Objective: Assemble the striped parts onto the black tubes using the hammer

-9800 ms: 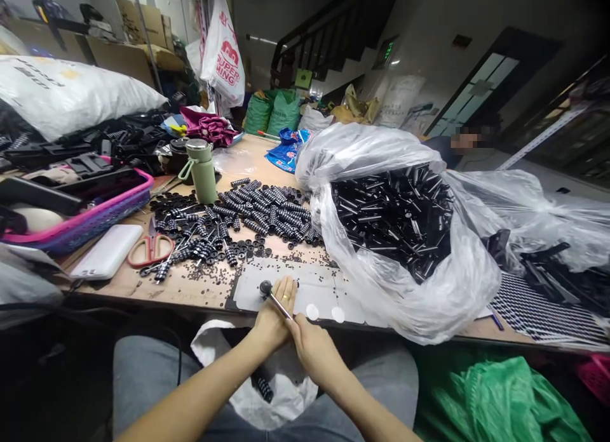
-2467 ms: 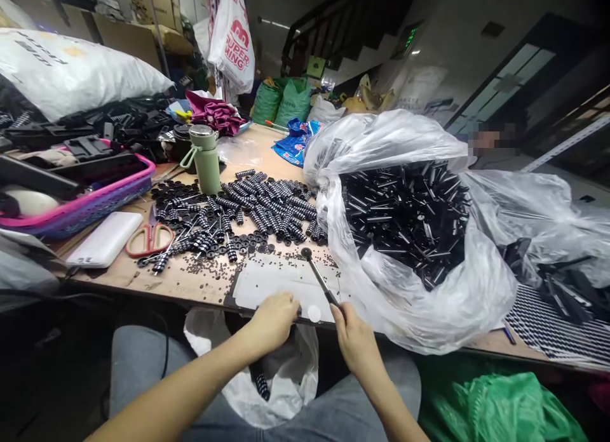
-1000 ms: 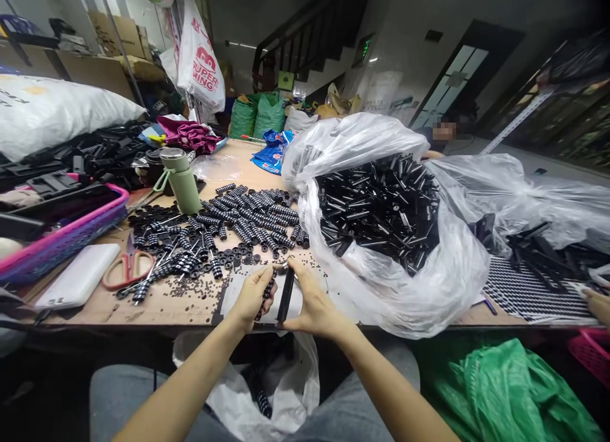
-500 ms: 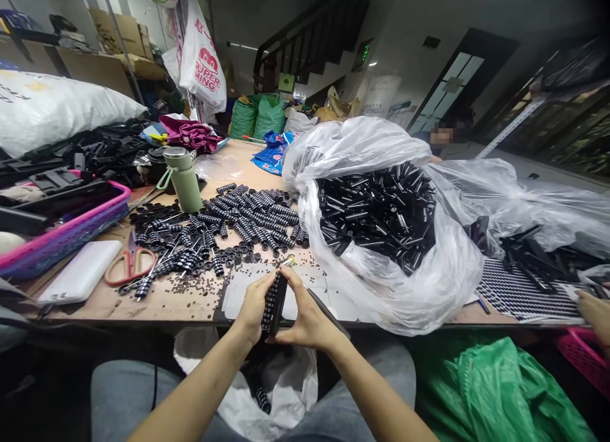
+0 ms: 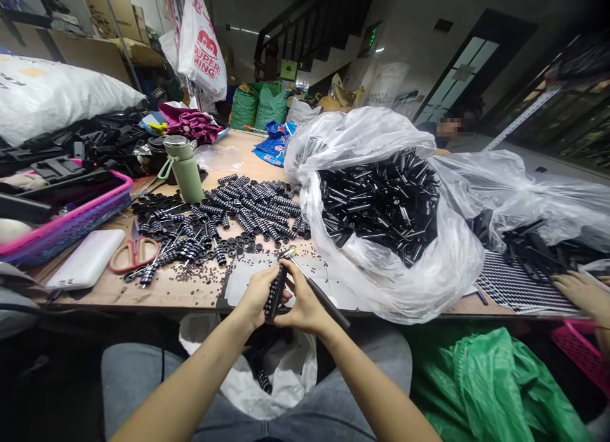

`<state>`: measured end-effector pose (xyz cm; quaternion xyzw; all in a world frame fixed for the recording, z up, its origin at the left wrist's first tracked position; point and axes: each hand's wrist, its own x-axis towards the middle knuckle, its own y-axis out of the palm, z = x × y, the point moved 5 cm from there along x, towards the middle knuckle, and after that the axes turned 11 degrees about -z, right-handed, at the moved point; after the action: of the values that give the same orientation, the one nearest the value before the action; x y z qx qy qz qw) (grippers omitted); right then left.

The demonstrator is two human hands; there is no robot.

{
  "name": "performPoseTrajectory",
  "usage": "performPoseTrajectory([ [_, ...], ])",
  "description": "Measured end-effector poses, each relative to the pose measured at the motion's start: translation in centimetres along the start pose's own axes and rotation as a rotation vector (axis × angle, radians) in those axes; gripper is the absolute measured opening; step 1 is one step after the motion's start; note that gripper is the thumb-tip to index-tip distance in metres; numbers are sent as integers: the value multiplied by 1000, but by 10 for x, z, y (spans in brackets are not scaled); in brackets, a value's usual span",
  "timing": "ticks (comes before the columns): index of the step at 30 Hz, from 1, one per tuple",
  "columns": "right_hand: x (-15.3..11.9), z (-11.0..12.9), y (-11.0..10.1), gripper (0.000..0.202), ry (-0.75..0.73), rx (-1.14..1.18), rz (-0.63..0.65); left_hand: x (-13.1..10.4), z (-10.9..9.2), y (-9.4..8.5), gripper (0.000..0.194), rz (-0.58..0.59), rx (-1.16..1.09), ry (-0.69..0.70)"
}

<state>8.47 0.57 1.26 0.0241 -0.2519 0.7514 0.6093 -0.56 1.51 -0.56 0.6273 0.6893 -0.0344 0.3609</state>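
Close to the table's front edge, my left hand and my right hand are both closed around a black bar-shaped piece with white characters. The piece is tilted, its upper end pointing away from me. Just beyond my fingers lies a hammer, its metal head by the top of the piece and its dark handle running under my right forearm. Beneath it is a pale sheet or board. Black-and-white banded cylinders are heaped farther back, with small dark rings scattered in front.
A clear plastic bag of black parts fills the right. To the left are scissors, a white box-like block, a green bottle and a pink-rimmed basket. Another person's hand is at far right. A white bag hangs below.
The piece has turned in my hands, showing a narrower lettered side, and fingers of a hand now show behind it. The view has shifted slightly. The other person's hand has moved left.
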Motion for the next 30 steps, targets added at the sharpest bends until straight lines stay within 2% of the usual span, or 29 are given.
performPoseTrajectory([
  [7,-4,-17,12,98,96,243,-42,10,7,-10,19,4,54,2],
  [16,-3,-16,11,99,200,331,-53,11,4,-6,31,6,163,72],
  [21,-5,-14,12,98,176,259,-29,11,5,-7,32,15,179,65],
  [27,-6,-20,10,99,97,86,-131,13,4,-5,33,38,200,56],
  [29,-7,-24,12,99,92,25,-151,15,2,-7,34,24,273,152],
  [30,-8,-25,13,99,84,-17,-162,15,0,-9,34,7,353,266],
])
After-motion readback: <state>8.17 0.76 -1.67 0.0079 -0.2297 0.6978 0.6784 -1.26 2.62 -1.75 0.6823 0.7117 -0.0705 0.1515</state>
